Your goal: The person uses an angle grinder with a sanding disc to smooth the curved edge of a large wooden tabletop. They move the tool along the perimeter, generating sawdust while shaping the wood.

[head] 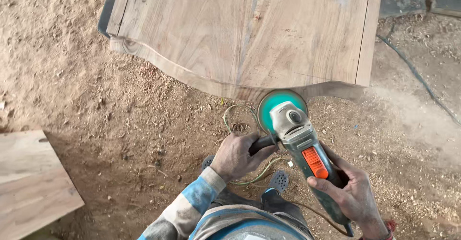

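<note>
I hold an angle grinder (pixel 300 139) with a grey head, an orange switch and a teal sanding disc (pixel 269 108). My left hand (pixel 236 154) is closed around its black side handle. Wrapped around the dusty body near the switch is my right hand (pixel 353 192). The disc sits at the curved near edge of a large wooden panel (pixel 240 33), touching or nearly touching it; contact is hard to judge. A thin cable (pixel 240 115) loops on the ground beneath the tool.
Sawdust and wood shavings cover the dirt floor (pixel 120 120). Another wooden board (pixel 29 182) lies at the lower left. A dark cable (pixel 413 72) runs across the ground at the right. My sandalled feet (pixel 278 180) stand below the grinder.
</note>
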